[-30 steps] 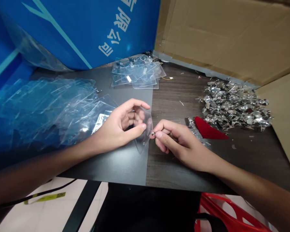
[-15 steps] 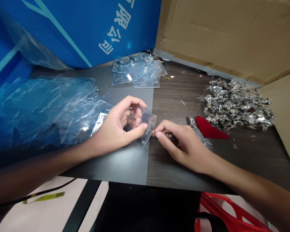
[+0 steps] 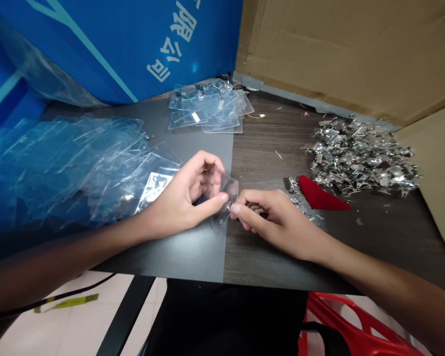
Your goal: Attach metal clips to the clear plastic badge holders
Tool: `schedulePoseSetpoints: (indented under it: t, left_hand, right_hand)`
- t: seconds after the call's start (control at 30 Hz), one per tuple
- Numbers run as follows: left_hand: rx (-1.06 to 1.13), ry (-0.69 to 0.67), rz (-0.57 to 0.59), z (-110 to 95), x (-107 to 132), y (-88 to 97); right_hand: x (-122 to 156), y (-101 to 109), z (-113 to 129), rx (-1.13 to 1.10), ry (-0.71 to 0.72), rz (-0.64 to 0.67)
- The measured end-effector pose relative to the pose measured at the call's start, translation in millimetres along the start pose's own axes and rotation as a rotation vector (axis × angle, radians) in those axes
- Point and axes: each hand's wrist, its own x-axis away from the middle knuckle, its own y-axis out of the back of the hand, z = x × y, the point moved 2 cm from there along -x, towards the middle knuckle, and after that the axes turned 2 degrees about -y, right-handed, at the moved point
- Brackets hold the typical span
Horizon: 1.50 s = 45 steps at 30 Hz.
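My left hand (image 3: 196, 195) holds a clear plastic badge holder (image 3: 230, 186) between thumb and fingers, its slotted edge turned to the right. Against that edge my right hand (image 3: 265, 212) pinches a small metal badge clip (image 3: 229, 207). Most of the clip is hidden behind my right thumb and fingers. The clip's tip meets the holder around its middle slot; I cannot tell whether it passes through. Left of my left hand spreads a big pile of clear badge holders (image 3: 107, 163).
A smaller stack of holders (image 3: 211, 106) lies at the back, before a blue panel (image 3: 107, 44). To the right are a heap of metal clips (image 3: 363, 158), a red cloth piece (image 3: 321, 194) and a few loose clips (image 3: 292, 185). Cardboard (image 3: 337, 54) walls the back right.
My right hand has moved slightly left, bringing the clip from just beside the holder's edge onto its slot area. My left hand keeps hold of the holder.
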Motion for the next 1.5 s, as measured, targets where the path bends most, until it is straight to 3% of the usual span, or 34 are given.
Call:
schedulePoseSetpoints:
  t: [0.4,0.6,0.83,1.3,1.5]
  left_hand:
    - [-0.028,-0.018,0.085,5,-1,9.8]
    - [-0.164,-0.042,-0.035,0,0,4.8]
    - [-0.201,-0.040,-0.096,-8,3,-0.4]
    - [-0.378,-0.200,-0.118,1,12,4.1]
    - [-0.336,-0.072,-0.060,-7,4,11.6]
  right_hand:
    - [4,1,5,-0.008,0.112,0.014]
    - [5,-3,5,0.039,0.142,-0.049]
    - [5,-2,5,0.109,0.223,-0.100]
    - [3,2,-1,0.201,0.307,-0.102]
    - [1,2,-5,0.305,0.307,-0.146]
